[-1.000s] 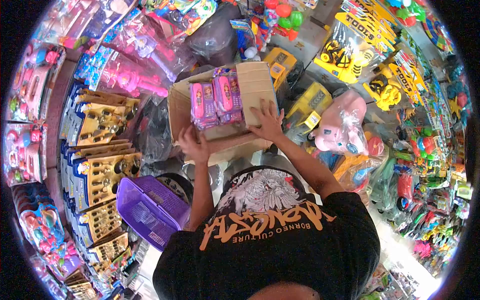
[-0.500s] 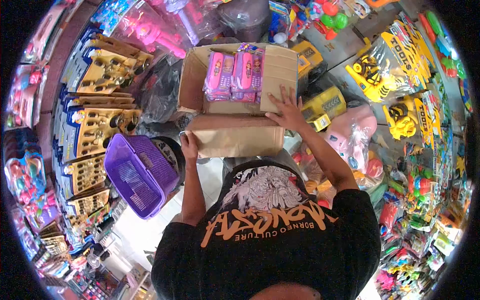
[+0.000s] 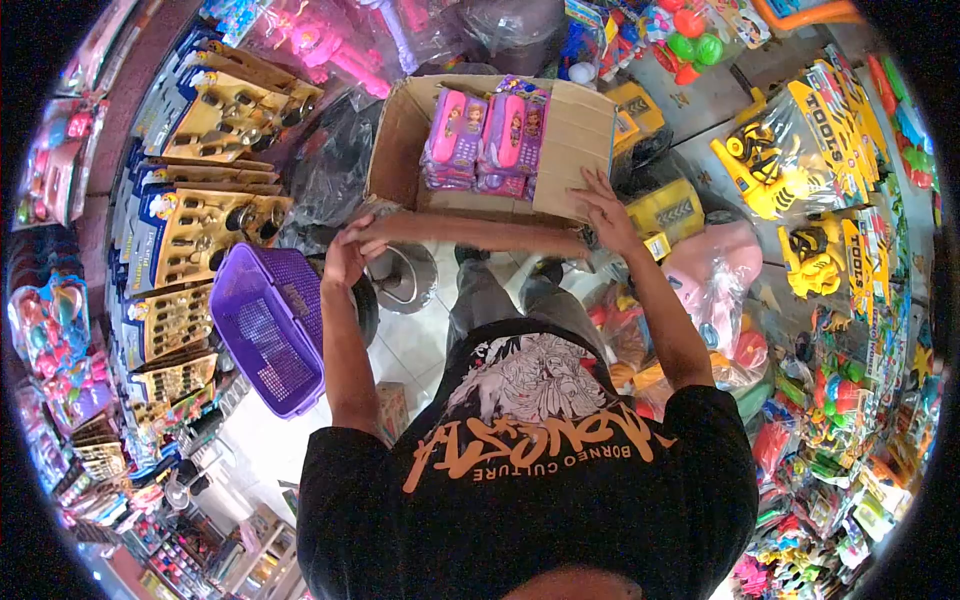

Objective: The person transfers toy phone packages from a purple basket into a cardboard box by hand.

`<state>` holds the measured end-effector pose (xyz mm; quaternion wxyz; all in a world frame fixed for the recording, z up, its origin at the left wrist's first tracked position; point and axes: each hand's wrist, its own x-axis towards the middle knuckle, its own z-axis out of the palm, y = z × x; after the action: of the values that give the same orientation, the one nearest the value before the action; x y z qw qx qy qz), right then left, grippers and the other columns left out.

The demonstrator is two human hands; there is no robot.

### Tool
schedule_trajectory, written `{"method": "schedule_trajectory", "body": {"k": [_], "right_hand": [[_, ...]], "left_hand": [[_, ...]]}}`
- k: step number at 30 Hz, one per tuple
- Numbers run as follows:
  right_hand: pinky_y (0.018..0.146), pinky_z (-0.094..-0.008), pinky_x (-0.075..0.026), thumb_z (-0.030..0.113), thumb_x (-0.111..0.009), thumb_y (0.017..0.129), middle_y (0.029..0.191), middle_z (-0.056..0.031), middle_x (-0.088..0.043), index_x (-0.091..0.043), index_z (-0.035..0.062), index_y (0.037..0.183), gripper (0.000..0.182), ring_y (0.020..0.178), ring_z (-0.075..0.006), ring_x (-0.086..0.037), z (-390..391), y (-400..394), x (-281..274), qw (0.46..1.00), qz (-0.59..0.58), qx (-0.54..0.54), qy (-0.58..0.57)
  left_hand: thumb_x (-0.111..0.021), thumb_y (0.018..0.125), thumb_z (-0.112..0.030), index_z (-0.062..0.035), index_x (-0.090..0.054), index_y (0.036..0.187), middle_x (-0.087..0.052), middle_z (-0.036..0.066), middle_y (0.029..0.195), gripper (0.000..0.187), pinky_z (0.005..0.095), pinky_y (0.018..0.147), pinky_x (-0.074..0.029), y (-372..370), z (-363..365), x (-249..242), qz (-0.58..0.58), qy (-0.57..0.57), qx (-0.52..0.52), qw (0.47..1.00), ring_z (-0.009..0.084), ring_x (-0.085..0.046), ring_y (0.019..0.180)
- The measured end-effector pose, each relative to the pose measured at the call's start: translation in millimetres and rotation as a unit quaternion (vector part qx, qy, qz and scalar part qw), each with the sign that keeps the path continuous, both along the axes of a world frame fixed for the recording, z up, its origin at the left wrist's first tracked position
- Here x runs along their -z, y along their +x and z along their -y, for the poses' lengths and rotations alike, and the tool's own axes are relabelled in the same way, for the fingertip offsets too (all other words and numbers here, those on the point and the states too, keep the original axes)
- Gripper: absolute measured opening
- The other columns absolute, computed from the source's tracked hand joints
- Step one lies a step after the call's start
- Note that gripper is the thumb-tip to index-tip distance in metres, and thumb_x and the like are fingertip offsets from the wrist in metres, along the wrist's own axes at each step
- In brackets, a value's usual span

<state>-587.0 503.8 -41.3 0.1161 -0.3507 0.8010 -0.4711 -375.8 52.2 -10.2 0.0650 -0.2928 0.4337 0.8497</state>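
Observation:
A cardboard box (image 3: pixel 400 150) stands open, with pink and purple toy phone packs (image 3: pixel 512 135) stacked inside. Its near flap (image 3: pixel 480 232) is seen almost edge-on and slightly blurred. At the flap's left end is my left hand (image 3: pixel 348 252), fingers bent against the cardboard. My right hand (image 3: pixel 608 215) rests with spread fingers on the box's near right corner, by the right flap (image 3: pixel 572 140).
A purple basket (image 3: pixel 268 330) is at the left, beside carded toy sets (image 3: pixel 225 235). Yellow toy packs (image 3: pixel 665 210) and a pink wrapped item (image 3: pixel 715 270) lie right of the box. A round stool (image 3: pixel 405 278) stands below the flap.
The near flap has swung up from facing me to nearly edge-on, uncovering the floor and my legs. My left hand has moved up with it; my right hand has slid to the box corner.

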Motion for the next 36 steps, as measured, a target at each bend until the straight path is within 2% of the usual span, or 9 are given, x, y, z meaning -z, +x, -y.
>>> {"method": "schedule_trajectory", "body": {"k": [7,10,15,17,18,25,31,34,36], "right_hand": [[0.108,-0.0474,-0.012,0.007,-0.06,0.069,0.145,-0.0164,-0.019,-0.043,0.0107,0.128,0.061,0.134,-0.04,-0.008,-3,9,2,0.998,-0.032,-0.029,0.048],[0.107,-0.0487,-0.013,0.018,-0.067,0.068,0.144,-0.0196,-0.016,-0.041,0.0114,0.129,0.066,0.133,-0.0409,-0.01,5,15,-2,0.999,-0.005,0.038,0.02],[0.106,-0.0492,-0.015,0.035,-0.072,0.067,0.142,-0.0252,-0.017,-0.042,0.0129,0.128,0.071,0.131,-0.0426,-0.014,27,21,7,0.982,-0.052,0.176,0.048],[0.105,-0.0501,-0.017,0.044,-0.074,0.063,0.14,-0.0283,-0.018,-0.044,0.014,0.127,0.077,0.13,-0.0433,-0.016,37,21,12,0.964,-0.038,0.262,0.02],[0.105,-0.0501,-0.017,0.044,-0.074,0.063,0.14,-0.0283,-0.018,-0.044,0.014,0.127,0.077,0.13,-0.0433,-0.016,41,19,10,0.963,-0.044,0.266,0.019],[0.101,-0.0471,-0.029,0.042,-0.075,0.063,0.134,-0.0236,-0.033,-0.029,0.0124,0.135,0.091,0.127,-0.0432,-0.024,69,23,-1,0.906,-0.019,0.391,0.162],[0.097,-0.0457,-0.036,0.05,-0.077,0.056,0.128,-0.0274,-0.036,-0.025,0.01,0.136,0.104,0.118,-0.0419,-0.038,72,20,-11,0.898,0.042,0.401,0.177],[0.097,-0.0444,-0.036,0.054,-0.078,0.051,0.128,-0.0268,-0.036,-0.023,0.0022,0.135,0.113,0.117,-0.0408,-0.039,75,20,-10,0.889,0.045,0.425,0.165],[0.096,-0.0435,-0.037,0.054,-0.079,0.05,0.128,-0.0263,-0.036,-0.023,-0.0022,0.133,0.115,0.117,-0.0396,-0.04,78,19,-8,0.878,0.03,0.448,0.164]], "left_hand": [[-0.048,0.09,-0.018,-0.0031,-0.049,0.11,-0.063,0.007,0.09,0.025,0.0249,0.065,-0.048,-17,-22,8,0.042,-0.172,-0.038,0.983,0.0147,-0.063,0.074],[-0.063,0.082,-0.01,-0.0013,-0.063,0.084,-0.054,-0.003,0.063,0.01,0.0177,0.049,-0.036,-25,-16,33,-0.031,-0.346,-0.067,0.935,0.003,-0.044,0.052],[-0.069,0.076,-0.011,-0.0007,-0.065,0.082,-0.055,-0.003,0.066,0.012,0.023,0.053,-0.038,-36,2,44,-0.059,-0.518,-0.038,0.853,0.0084,-0.048,0.059],[-0.071,0.072,-0.01,-0.0034,-0.065,0.085,-0.057,0.004,0.074,0.015,0.0297,0.064,-0.042,-43,5,53,-0.223,-0.561,-0.077,0.794,0.0176,-0.052,0.073],[-0.072,0.07,-0.011,-0.0046,-0.065,0.084,-0.056,0.01,0.084,0.016,0.0353,0.078,-0.04,-46,0,28,-0.144,-0.65,-0.005,0.746,0.0256,-0.049,0.09],[-0.071,0.072,-0.011,-0.0053,-0.064,0.087,-0.05,0.015,0.106,0.018,0.0387,0.09,-0.035,-63,7,62,-0.159,-0.615,-0.045,0.771,0.0298,-0.044,0.105],[-0.064,0.08,-0.025,-0.009,-0.036,0.13,-0.037,0.019,0.123,0.059,0.041,0.099,-0.027,-72,13,77,-0.163,-0.621,0.012,0.767,0.0324,-0.031,0.121],[-0.065,0.08,-0.03,-0.013,-0.023,0.136,-0.034,0.018,0.129,0.072,0.0442,0.096,-0.031,-76,21,85,-0.11,-0.509,-0.002,0.854,0.031,-0.034,0.12],[-0.063,0.079,-0.038,-0.0178,-0.009,0.14,-0.029,0.018,0.135,0.084,0.0493,0.092,-0.034,-77,22,57,-0.019,-0.235,0.039,0.971,0.0308,-0.036,0.119]]}}
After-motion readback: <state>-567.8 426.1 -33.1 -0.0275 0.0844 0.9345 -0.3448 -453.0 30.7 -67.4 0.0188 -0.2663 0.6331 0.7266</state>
